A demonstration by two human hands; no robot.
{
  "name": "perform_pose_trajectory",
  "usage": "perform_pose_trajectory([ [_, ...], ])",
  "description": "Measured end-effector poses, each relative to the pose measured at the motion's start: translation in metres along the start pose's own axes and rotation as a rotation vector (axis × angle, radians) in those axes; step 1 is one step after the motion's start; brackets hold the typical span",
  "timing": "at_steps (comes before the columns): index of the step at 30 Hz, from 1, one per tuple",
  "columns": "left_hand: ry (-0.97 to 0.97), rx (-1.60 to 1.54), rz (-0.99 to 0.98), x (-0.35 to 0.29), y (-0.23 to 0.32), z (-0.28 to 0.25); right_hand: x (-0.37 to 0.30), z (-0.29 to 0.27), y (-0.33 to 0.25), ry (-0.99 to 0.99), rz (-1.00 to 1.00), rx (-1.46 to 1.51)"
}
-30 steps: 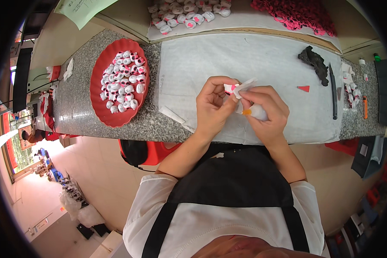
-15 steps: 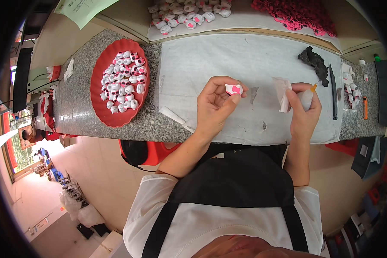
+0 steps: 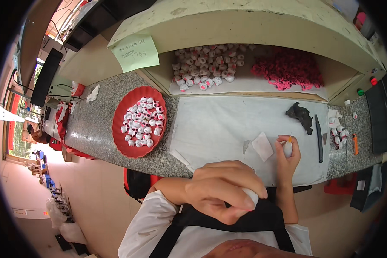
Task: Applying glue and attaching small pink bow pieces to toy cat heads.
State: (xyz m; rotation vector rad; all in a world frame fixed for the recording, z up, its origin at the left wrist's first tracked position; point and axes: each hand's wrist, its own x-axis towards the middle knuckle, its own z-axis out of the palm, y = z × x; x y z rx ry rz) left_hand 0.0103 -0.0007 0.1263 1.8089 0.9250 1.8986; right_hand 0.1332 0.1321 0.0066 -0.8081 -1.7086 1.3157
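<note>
My left hand [image 3: 225,189] is raised off the table, close to my chest. Its thumb and fingers pinch a small white figurine [image 3: 250,198], mostly covered by the fingertips. My right hand [image 3: 288,157] rests over the white sheet [image 3: 219,124] on the worktop. In its curled fingers is a small white squeeze bottle [image 3: 287,148] with an orange-yellow tip pointing away from me. Just left of that hand, a square white tissue [image 3: 262,146] lies on the sheet. A small grey scrap [image 3: 246,147] is beside the tissue.
A red scalloped dish [image 3: 118,129] of white-and-pink figurines stands left. The shelf behind holds more white pieces [image 3: 202,71] and a heap of pink pieces [image 3: 288,71]. At right are crumpled black material [image 3: 300,116], a dark pointed tool [image 3: 319,139] and an orange lighter-like object [image 3: 355,144].
My left hand has lifted the figurine toward me. The tissue has left my right hand and lies on the sheet. The view has tilted up, showing more of the shelf.
</note>
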Motion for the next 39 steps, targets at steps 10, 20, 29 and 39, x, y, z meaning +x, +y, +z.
perform_pose_trajectory([
  [10, 0.066, -0.026, 0.134, 0.011, 0.026, 0.0, 0.004, 0.002, 0.003, 0.003, -0.036, -0.029],
  [20, 0.145, -0.016, 0.211, -0.01, 0.06, -0.015, -0.008, 0.006, 0.007, 0.013, 0.018, -0.099],
  [29, 0.597, -0.125, -0.2, -0.037, -0.012, -0.054, -0.005, 0.015, 0.005, -0.006, 0.05, -0.182],
  [39, 0.746, 0.008, -0.41, -0.071, -0.053, -0.075, -0.003, 0.015, 0.014, -0.011, -0.035, -0.242],
])
